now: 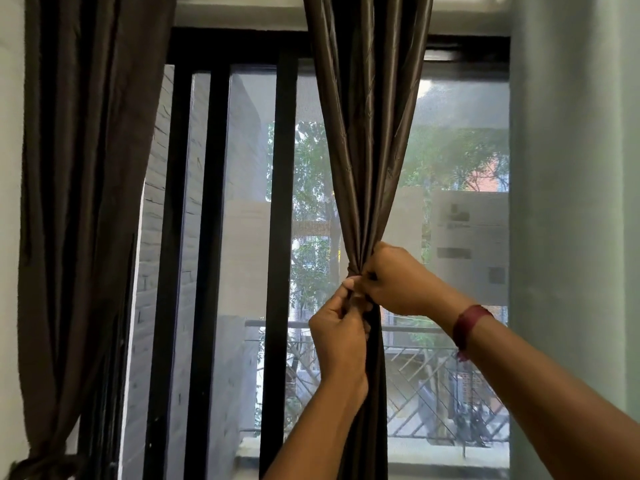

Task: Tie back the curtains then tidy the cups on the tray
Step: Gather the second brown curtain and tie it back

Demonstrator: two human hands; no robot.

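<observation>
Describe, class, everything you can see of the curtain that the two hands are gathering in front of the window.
The curtain is dark brown with a satin-like sheen. It hangs from above the frame in long vertical folds that narrow to a tight pinch, then drops straight down out of view. The left hand grips the bunch just below the pinch; the right hand closes on it from the side. Any tie is hidden by the fingers. It hangs before the window's mesh.

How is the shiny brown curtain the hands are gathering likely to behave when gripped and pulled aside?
Probably floppy: the right curtain collapses into narrow folds where the left hand and right hand pinch it. Its sheen suggests slick fabric that may slip through a loose grip. It likely hangs light, since the part below the hands drops straight.
</observation>
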